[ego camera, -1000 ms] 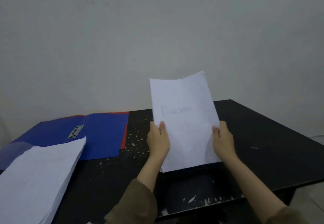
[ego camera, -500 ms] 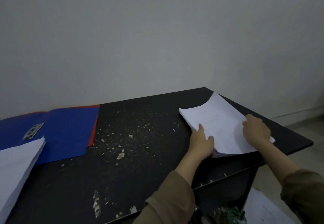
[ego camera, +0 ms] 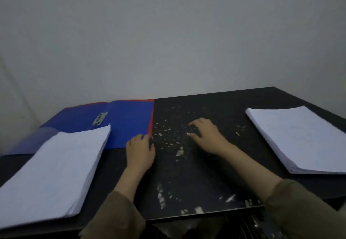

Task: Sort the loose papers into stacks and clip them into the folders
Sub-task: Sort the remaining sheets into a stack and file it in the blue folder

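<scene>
Leftward, paper stack (ego camera: 54, 171) lengthwise away.

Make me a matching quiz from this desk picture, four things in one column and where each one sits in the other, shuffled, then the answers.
Things:
1. blue folder
2. left paper stack
3. right paper stack
4. right hand

Places:
A. on the bare table middle
B. far left, open against the wall
C. right edge of the table
D. near left, overlapping the folder

Pairs: 1-B, 2-D, 3-C, 4-A
</scene>
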